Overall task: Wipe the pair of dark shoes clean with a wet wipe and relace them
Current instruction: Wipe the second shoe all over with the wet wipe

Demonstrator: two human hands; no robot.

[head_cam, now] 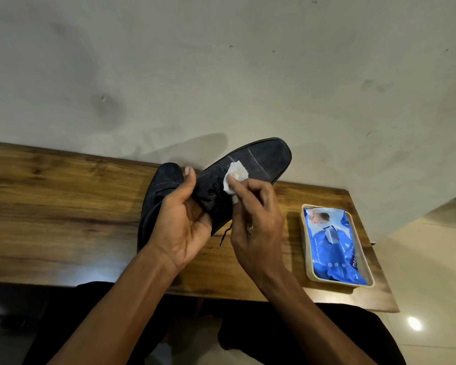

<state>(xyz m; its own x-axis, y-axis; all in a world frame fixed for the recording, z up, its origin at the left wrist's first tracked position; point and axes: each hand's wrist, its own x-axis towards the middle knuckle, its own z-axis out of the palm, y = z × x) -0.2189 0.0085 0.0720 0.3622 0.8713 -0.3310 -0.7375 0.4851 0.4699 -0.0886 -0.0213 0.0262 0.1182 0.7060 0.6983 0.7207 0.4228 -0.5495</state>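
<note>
Two bare hands work over a wooden table [63, 206] set against a pale wall [221, 61]. The left hand [181, 222], palm turned up, cups a dark shoe [258, 159] from below near its laced middle, fingers curled round the far side and the thumb tip showing above the upper; the shoe is lifted clear of the table, its squared toe pointing away and to the right of both hands. The right hand [256, 214] pinches a crumpled white wet wipe [234, 177] between thumb and fingertips and presses it on the top of the shoe just ahead of the eyelets. A loose dark lace end [225, 234] hangs from the shoe between the two hands. The second dark shoe [159, 191] lies on the table directly behind and beneath the left hand, its toe pointing away; its rear part is hidden by the palm. Well to the right of the right hand, a blue pack of wet wipes [334, 248] rests inside a shallow cream tray [307, 248] near the table's right end. Below the forearms, dark-clad knees [261, 333] show.
</note>
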